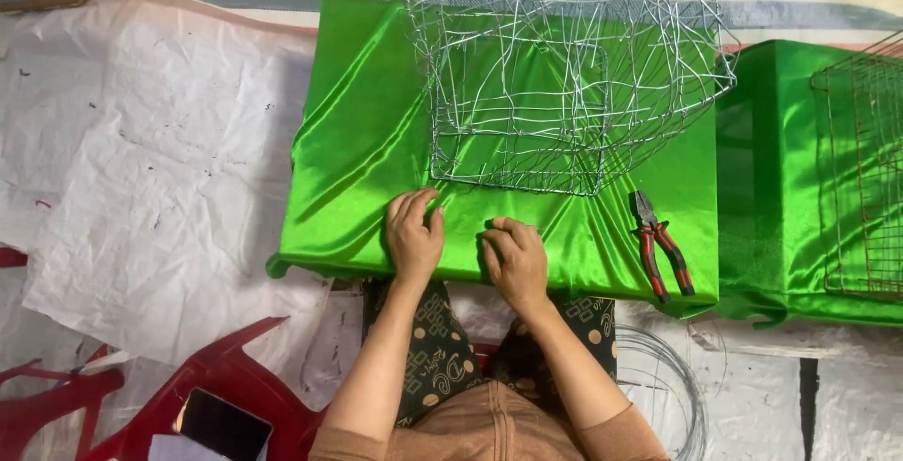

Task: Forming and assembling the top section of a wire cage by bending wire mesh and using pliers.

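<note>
On the green cloth (357,141), left hand (414,235) rests flat, released; right hand (515,259) curls, its grasp unclear.

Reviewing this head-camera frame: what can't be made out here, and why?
- Wire frame: its top is cut off by the upper edge.
- Rusty wire grid: cut off by the right edge.
- Left hand and right hand: palms face down on the green satin cloth, so any pinch or small item beneath is hidden.
- Wire coil: partly hidden behind the right arm.
</note>
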